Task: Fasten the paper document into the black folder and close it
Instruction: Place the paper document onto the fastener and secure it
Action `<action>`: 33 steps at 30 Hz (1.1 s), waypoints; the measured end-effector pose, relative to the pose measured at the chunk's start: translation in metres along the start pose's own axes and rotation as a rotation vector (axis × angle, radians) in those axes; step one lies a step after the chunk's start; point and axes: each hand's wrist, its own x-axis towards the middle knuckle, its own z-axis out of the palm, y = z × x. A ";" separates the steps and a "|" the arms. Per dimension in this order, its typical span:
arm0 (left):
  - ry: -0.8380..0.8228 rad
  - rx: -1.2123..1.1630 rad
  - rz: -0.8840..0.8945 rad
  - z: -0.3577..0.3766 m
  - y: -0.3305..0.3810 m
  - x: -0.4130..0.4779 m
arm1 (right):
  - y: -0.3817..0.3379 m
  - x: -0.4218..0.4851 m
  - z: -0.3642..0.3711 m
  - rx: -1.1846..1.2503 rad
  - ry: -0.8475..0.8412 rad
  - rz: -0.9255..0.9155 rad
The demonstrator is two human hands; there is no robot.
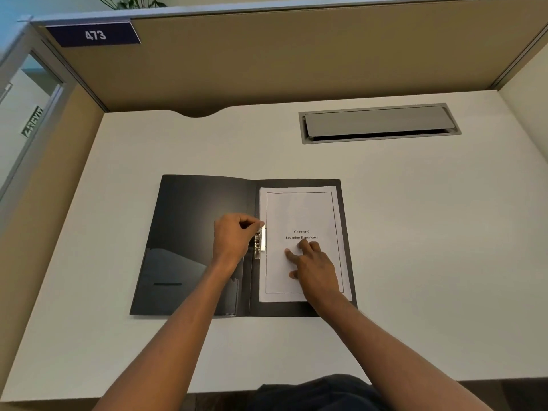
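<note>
The black folder lies open flat on the white desk. A white paper document headed "Chapter 6 Learning Experience" rests on its right half. A metal clamp sits by the spine at the paper's left edge. My left hand pinches the top end of the clamp's lever between thumb and fingers. My right hand lies flat on the lower middle of the paper, fingers spread, pressing it down.
The white desk has a grey cable-tray lid set in at the back right. Tan partition walls enclose the back and left. The folder's left flap has a pocket.
</note>
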 end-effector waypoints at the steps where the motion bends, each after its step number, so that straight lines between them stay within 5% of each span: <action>1: 0.010 -0.010 -0.015 0.002 -0.002 -0.008 | 0.000 0.000 0.000 -0.001 0.000 -0.001; 12: 0.151 -0.368 -0.327 0.021 -0.024 -0.048 | -0.001 0.000 -0.002 -0.012 -0.013 -0.006; 33: 0.164 -0.047 -0.219 0.033 -0.039 -0.058 | -0.002 0.000 -0.006 -0.028 -0.019 -0.015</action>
